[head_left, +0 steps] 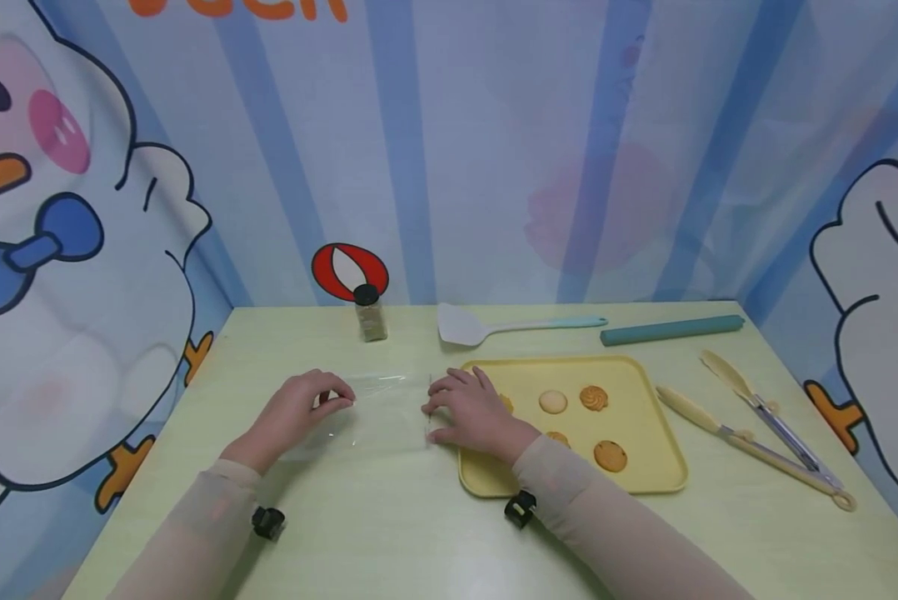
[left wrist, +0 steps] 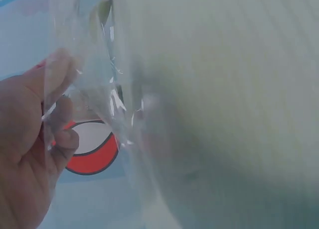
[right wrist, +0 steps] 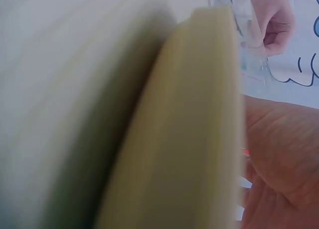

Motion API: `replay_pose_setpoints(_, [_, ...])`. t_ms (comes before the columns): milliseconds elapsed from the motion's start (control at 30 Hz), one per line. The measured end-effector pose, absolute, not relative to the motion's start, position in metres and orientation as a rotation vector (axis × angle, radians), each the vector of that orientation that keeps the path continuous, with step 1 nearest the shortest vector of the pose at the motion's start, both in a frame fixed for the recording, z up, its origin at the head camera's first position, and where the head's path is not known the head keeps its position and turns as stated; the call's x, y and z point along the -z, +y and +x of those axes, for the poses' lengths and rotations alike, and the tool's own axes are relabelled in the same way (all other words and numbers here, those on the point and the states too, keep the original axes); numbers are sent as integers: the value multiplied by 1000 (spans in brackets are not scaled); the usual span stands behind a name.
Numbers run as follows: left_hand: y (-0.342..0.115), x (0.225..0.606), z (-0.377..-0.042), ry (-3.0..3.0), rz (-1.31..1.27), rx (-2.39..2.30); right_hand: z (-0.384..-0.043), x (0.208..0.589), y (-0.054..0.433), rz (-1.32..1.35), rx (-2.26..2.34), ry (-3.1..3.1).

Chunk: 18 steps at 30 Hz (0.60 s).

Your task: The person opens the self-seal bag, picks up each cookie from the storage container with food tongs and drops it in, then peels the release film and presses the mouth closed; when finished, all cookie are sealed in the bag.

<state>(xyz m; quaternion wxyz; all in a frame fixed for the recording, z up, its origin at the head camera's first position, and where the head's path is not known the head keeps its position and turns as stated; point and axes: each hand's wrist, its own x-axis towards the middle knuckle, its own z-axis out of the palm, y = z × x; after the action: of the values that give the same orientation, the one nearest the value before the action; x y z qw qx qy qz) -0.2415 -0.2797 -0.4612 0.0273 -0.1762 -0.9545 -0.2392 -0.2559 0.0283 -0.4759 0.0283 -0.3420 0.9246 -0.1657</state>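
A clear plastic bag lies between the two hands, its film creased and shiny in the left wrist view. My left hand pinches the bag's left side between thumb and forefinger, the other fingers curled. At the bag's right edge is my right hand, fingers spread and loosely bent, fingertips right at that edge. Its palm and wrist overlap the left part of a yellow tray. On the tray lie several cookies, among them a round pale one and a swirled one; the hand partly hides others.
Behind the bag stands a spice jar with a black lid. A spatula and a teal rolling pin lie along the back edge. Open tongs lie right of the tray. A printed curtain rises behind the table.
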Motion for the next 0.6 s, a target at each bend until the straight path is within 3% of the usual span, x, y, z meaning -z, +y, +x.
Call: replay_pose_setpoints(600, [-283, 456, -241, -2894, -572, 748, -256, 479, 27, -1091, 457, 2900])
